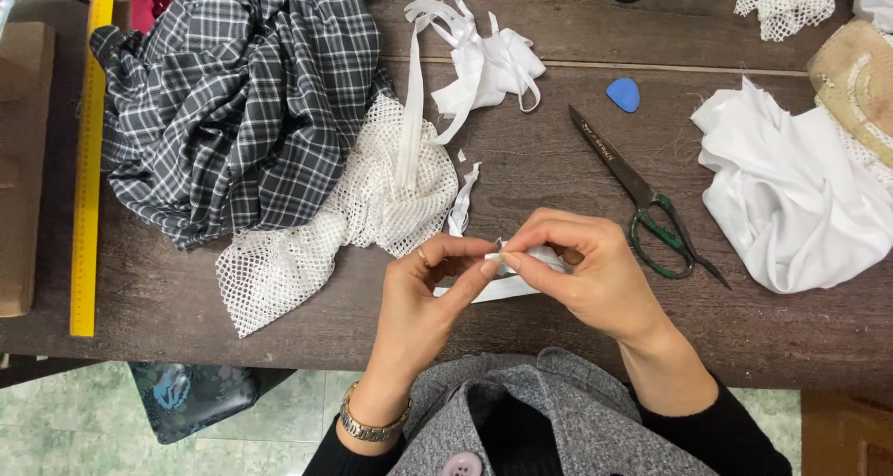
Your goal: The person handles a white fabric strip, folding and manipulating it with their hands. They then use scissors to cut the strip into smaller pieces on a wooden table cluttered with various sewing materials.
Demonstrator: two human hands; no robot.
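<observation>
Between both hands' fingers (491, 264), thin white strip (507, 288).

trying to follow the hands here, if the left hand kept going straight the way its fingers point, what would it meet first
The left hand points right and slightly up, so it would meet the right hand first; both already pinch the white strip between them. Beyond lie the scissors.

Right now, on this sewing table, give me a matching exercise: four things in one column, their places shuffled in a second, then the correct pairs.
Things:
1. scissors
2. yellow ruler
3. plaid fabric
4. white strip

Places:
A. along the table's left side
B. pinched between the left hand and right hand
C. right of the hands, blades pointing up-left
D. heaped at upper left, beside the white mesh

Pairs: 1-C, 2-A, 3-D, 4-B
</observation>
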